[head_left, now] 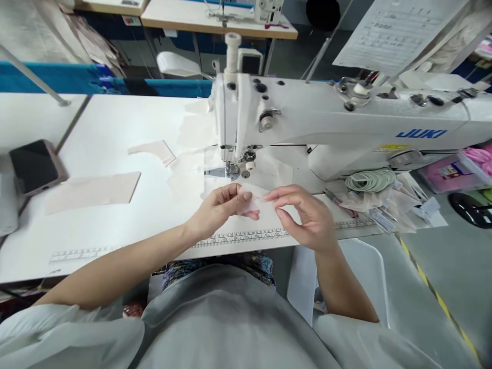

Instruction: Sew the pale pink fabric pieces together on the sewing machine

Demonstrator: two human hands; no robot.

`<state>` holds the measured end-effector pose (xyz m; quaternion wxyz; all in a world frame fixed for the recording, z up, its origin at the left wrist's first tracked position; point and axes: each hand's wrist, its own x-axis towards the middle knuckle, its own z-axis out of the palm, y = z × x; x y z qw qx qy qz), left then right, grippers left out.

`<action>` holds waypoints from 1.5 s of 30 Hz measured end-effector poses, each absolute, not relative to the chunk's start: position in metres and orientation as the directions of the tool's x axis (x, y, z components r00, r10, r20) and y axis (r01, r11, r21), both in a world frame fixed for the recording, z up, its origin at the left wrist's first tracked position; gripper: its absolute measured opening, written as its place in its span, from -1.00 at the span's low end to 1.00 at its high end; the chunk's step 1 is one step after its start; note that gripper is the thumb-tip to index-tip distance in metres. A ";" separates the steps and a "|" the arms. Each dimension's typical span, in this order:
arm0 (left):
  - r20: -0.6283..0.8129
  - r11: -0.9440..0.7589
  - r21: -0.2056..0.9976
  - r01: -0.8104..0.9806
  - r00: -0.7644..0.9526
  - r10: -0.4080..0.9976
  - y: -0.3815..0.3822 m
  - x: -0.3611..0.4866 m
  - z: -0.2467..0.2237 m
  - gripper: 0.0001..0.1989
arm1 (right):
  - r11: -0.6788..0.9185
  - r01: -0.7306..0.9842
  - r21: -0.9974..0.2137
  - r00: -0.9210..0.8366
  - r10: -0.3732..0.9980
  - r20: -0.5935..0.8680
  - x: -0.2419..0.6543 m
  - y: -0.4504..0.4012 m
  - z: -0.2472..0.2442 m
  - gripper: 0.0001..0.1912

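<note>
My left hand pinches a small, pale, thin fabric piece between thumb and fingers, just in front of the needle area. To the right, my right hand is held with thumb and fingers apart. Its fingertips are close to the fabric's right edge; whether they touch it I cannot tell. Behind both hands is the presser foot of a white sewing machine. More pale cloth lies on the bed around the foot, partly hidden by my fingers.
On the white table lie a curved fabric piece and a longer pale panel. A phone stands at the left. A ruler strip runs along the front edge. Right of the bed are green coiled bands and small packets.
</note>
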<state>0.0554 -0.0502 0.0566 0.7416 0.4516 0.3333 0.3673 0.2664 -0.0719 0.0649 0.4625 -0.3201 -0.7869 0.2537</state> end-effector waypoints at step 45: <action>-0.107 -0.296 0.470 0.832 0.386 0.916 0.041 0.005 0.032 -0.85 | -0.103 0.195 -0.976 -0.551 0.811 -0.195 0.199 -0.034 0.028 -0.81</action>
